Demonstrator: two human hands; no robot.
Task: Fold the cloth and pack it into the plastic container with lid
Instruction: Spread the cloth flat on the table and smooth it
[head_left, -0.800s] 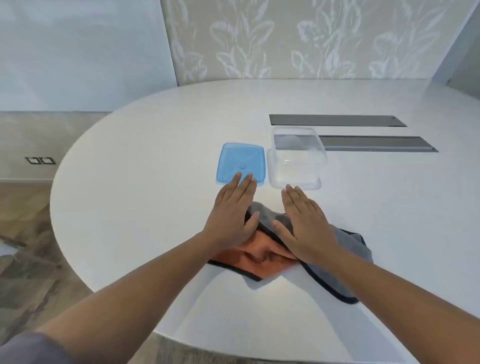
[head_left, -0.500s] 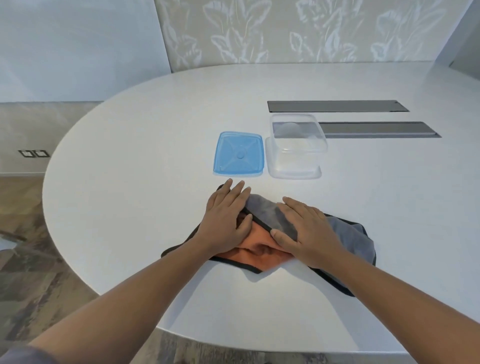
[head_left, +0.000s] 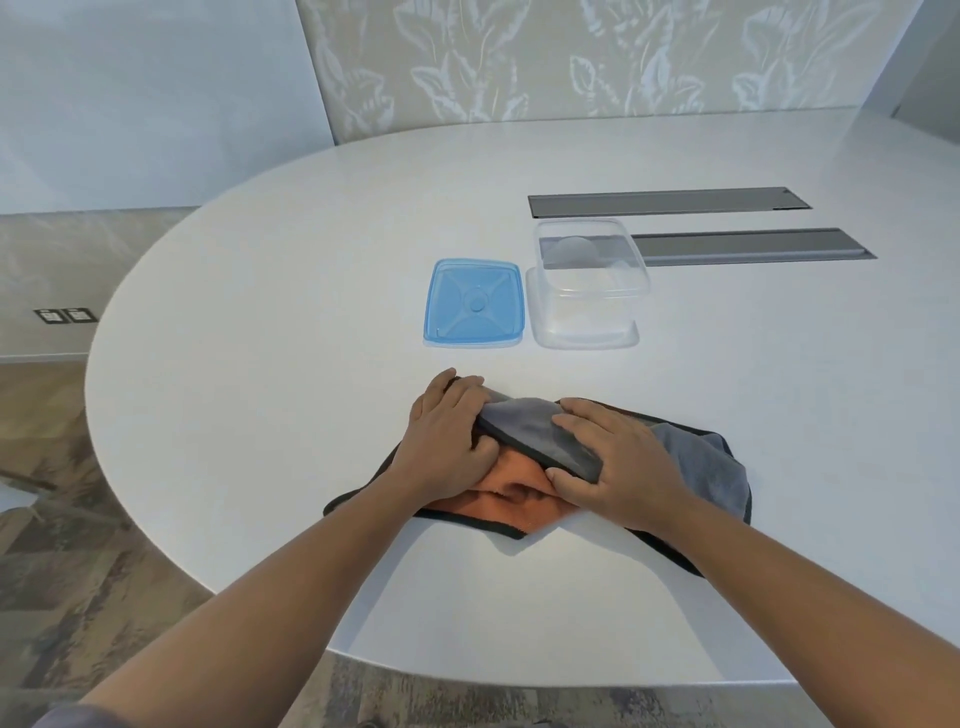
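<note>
Both hands, left hand (head_left: 448, 435) and right hand (head_left: 618, 462), grip the cloth (head_left: 696, 457), barely folded; box (head_left: 587, 317) at twelve o'clock waits empty, lid (head_left: 474, 302) off.

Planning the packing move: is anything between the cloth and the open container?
Nothing visible. The cloth, gripped by the left hand and right hand, lies nearer than the clear container, bare table between them. The blue lid lies beside the container.

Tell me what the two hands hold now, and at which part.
Both the left hand and the right hand hold the cloth, gripping its raised grey fold in the middle, one at each end.
</note>
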